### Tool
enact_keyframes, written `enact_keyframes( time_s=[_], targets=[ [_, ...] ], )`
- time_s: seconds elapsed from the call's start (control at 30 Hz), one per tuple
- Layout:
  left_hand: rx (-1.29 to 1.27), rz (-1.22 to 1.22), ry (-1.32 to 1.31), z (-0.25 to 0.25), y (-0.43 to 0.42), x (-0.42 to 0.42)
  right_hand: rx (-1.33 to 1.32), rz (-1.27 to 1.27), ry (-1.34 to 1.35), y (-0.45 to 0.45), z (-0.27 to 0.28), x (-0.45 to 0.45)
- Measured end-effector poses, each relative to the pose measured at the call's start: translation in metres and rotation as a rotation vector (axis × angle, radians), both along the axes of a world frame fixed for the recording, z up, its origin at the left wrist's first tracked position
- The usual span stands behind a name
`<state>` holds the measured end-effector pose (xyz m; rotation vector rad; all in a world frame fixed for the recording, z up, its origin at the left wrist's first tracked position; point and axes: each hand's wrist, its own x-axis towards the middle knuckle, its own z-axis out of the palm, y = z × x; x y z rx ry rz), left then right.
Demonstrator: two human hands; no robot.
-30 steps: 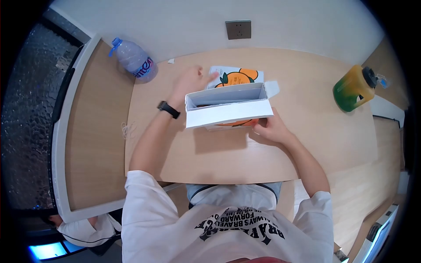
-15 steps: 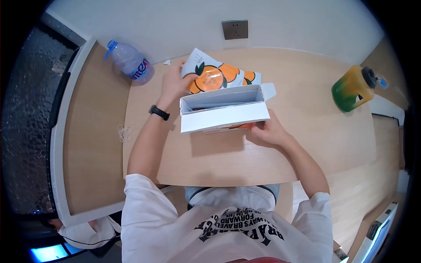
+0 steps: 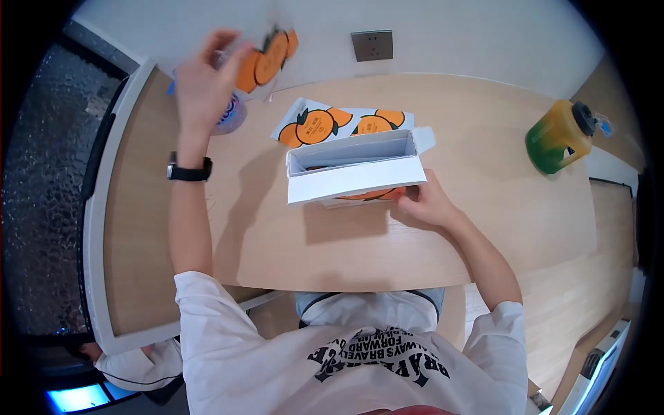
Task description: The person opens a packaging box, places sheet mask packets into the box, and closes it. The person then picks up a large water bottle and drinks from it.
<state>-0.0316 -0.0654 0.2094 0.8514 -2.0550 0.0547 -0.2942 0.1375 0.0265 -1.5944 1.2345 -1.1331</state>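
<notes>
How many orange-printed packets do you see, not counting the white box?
3: a blurred packet in the left hand, plus two on the table behind the white box, a left one and a right one. More may be hidden inside the box.

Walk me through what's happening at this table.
A person's left hand holds up an orange-printed packet, blurred, in front of the wall. The right hand grips the open white box at its near right side. Two similar packets lie on the table just beyond the box.
</notes>
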Motion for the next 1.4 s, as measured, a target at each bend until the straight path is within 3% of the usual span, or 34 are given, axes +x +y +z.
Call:
enact_keyframes(
  time_s=[0.1, 0.2, 0.4, 0.47, 0.6, 0.83, 1.03, 1.17, 1.23, 1.27, 1.4],
  targets=[
    [-0.033, -0.289, 0.284, 0.040, 0.014, 0.008, 0.076, -0.004, 0.027, 0.003, 0.016, 0.000],
    [-0.059, -0.377, 0.290, 0.067, 0.038, 0.019, 0.080, -0.018, -0.005, 0.005, 0.022, 0.005],
    [-0.141, -0.419, 0.081, 0.065, 0.084, 0.016, 0.016, 0.000, 0.033, 0.002, 0.002, -0.001],
    [-0.173, -0.437, 0.067, 0.065, 0.088, 0.014, 0.072, -0.009, 0.095, 0.003, -0.009, -0.004],
    [-0.201, -0.535, 0.097, 0.065, 0.083, 0.003, -0.062, 0.003, -0.015, 0.001, 0.001, 0.002],
    [0.063, -0.511, 0.030, 0.050, 0.076, -0.003, 0.033, 0.013, 0.038, 0.004, 0.011, -0.001],
    [0.058, -0.473, -0.061, 0.051, 0.082, 0.002, 0.003, -0.002, 0.022, 0.003, 0.011, 0.001],
    [0.271, -0.515, -0.175, 0.052, 0.098, -0.012, 0.012, -0.003, 0.041, 0.003, 0.012, 0.001],
    [0.274, -0.503, -0.190, 0.045, 0.087, -0.011, 0.023, 0.002, 0.040, 0.003, 0.014, 0.002],
    [0.309, -0.532, -0.031, 0.037, 0.080, -0.015, 0.037, 0.005, 0.038, 0.003, 0.016, 0.002],
    [0.513, -0.362, -0.154, 0.005, 0.040, -0.022, 0.058, 0.011, 0.038, 0.003, 0.016, 0.001]
  ],
)
